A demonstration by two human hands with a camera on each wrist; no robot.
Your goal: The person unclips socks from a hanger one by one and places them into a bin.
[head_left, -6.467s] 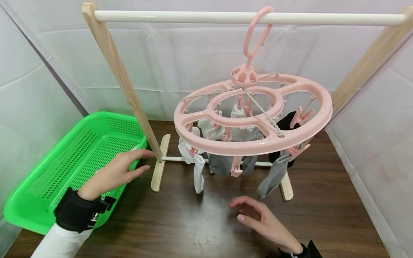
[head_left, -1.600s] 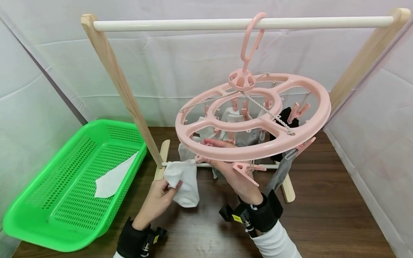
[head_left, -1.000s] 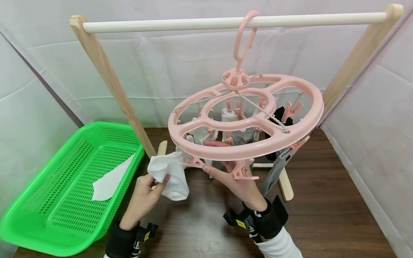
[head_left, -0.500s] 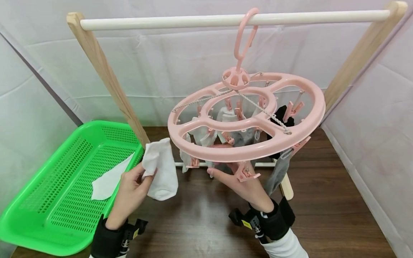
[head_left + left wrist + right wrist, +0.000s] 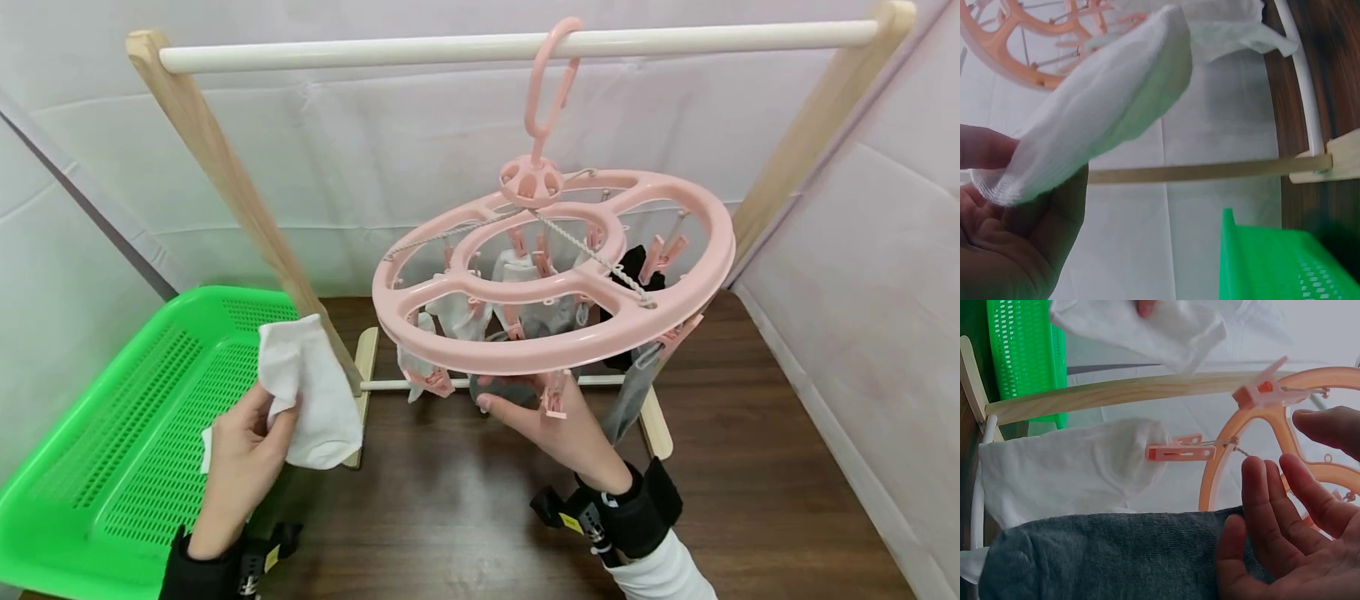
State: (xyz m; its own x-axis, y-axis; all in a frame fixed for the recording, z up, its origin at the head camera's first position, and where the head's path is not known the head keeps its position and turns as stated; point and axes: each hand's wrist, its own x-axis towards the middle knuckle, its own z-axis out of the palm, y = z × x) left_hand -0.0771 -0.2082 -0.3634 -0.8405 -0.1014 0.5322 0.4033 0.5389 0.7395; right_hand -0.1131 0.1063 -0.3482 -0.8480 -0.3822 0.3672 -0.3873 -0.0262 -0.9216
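Observation:
My left hand [image 5: 243,454] pinches a white sock [image 5: 311,392] by its cuff, thumb against fingers, over the right side of the green basket [image 5: 150,367]. In the left wrist view the sock [image 5: 1104,100] stretches up toward the pink hanger. My right hand [image 5: 562,425] is under the front of the round pink clip hanger [image 5: 525,354], fingers loosely spread and holding nothing. Beside it, in the right wrist view, hang a grey sock [image 5: 1104,550] and a clipped white sock [image 5: 1079,469]. A front-left clip [image 5: 431,382] dangles with no sock in its jaws.
The hanger hooks over a white rod [image 5: 337,54] between wooden posts [image 5: 217,167]. A black sock [image 5: 633,267] and a grey sock [image 5: 633,392] hang on its right. Another white piece [image 5: 206,450] in the basket is mostly hidden by my left hand.
A white sock has come off the front-left clip into my left hand, which has carried it left to the basket. My right hand has let go of that clip and stays under the ring.

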